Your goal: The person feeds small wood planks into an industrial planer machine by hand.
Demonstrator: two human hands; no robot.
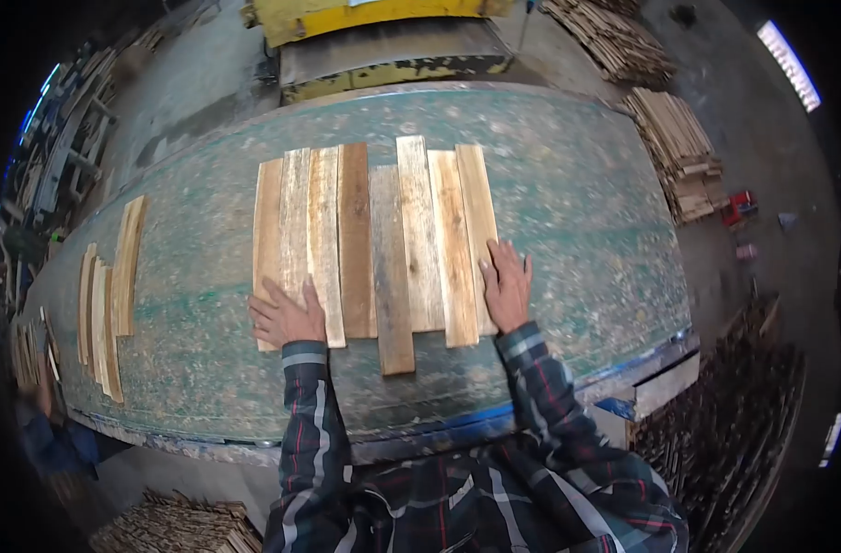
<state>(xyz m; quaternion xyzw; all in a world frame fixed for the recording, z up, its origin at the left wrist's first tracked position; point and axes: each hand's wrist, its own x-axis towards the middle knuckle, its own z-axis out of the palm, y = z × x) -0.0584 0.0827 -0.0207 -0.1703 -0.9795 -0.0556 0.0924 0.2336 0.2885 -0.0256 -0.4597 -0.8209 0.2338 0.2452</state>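
Head view: a long, broad counter, its green surface scuffed and mottled all over, with a blue-streaked near edge. Past its far edge stands a machine, yellow paint chipped along the lower parts. Grey concrete floor around. Stacked timber lies off the far right corner, a red object on the floor near it. A dark heap of wood at the near right; more cut wood below the near left edge. Lamps dim; the room's outer parts fall into black. At the left end, a co-worker in blue, mostly in shadow, beside a smaller group of loose strips.

Mid-counter: eight planks side by side, ends uneven, pale to brown, one greyish plank jutting nearest the person. Left hand flat, fingers spread, across the near ends of the leftmost planks. Right hand palm down, fingers extended, at the outer edge of the rightmost plank, thumb touching it. Neither hand grips; the planks lie between them.
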